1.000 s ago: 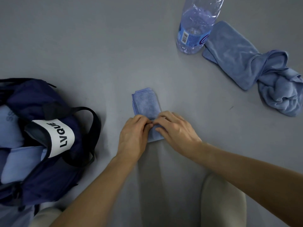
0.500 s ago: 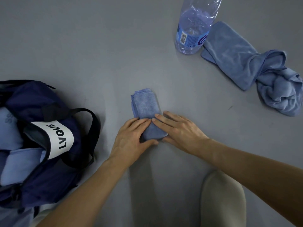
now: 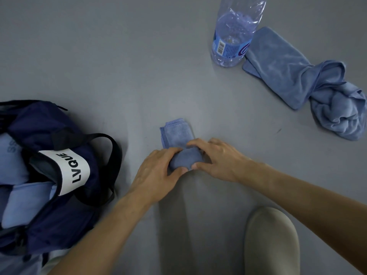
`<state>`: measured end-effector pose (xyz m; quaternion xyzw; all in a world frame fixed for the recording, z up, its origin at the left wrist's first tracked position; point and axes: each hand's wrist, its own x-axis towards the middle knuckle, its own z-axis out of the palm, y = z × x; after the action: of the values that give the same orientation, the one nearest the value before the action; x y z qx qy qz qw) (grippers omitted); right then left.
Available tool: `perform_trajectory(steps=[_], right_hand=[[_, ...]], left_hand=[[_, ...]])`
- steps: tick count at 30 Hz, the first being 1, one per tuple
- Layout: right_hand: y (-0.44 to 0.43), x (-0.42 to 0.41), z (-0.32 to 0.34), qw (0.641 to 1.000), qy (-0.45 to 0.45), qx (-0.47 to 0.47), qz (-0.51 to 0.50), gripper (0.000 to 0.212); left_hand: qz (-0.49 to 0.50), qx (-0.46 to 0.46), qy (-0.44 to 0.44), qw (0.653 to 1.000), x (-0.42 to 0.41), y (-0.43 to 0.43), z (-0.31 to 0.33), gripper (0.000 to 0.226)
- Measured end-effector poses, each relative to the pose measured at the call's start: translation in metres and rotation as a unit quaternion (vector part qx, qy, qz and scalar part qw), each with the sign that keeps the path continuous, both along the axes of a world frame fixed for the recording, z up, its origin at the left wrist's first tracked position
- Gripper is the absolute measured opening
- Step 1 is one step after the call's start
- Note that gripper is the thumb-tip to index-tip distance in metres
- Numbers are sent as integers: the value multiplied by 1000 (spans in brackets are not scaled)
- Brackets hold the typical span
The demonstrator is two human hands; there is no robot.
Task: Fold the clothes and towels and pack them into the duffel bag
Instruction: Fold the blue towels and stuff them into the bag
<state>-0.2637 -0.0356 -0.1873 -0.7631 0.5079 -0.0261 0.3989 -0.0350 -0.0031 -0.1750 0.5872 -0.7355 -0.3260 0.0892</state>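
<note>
A small blue towel, folded into a narrow strip, lies on the grey floor in the middle. Its near end is curled up into a roll. My left hand and my right hand both grip that roll, fingers over the top and thumbs under the near side. The navy duffel bag sits open at the left with light blue folded cloth inside and a white "LVQUE" strap label. A larger blue towel lies crumpled at the upper right.
A clear plastic water bottle stands at the top, touching the larger towel's left end. My knee in beige cloth shows at the bottom right. Bare grey floor lies between the bag and the bottle.
The hands went from flat on the towel's near end to curling round it; that end has been rolled up away from me.
</note>
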Motion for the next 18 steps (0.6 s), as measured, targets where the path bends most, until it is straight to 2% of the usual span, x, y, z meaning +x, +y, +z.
perform_trajectory(steps=[3,9,14,18], right_hand=[[10,6,8,999,-28,-45,-8,47],[16,12,2,990,23,-135,-18,58],[15,13,0,961,0,-275,-11,34],[17,19,-9,940,-20,-340,0,23]], left_hand=[[9,30,-2,1000,2,3,4,38],[6,62,0,998,0,-8,-1,27],[6,46,-41,998,-6,-20,-3,32],[48,-33,-27,998,-6,-8,-7,37]])
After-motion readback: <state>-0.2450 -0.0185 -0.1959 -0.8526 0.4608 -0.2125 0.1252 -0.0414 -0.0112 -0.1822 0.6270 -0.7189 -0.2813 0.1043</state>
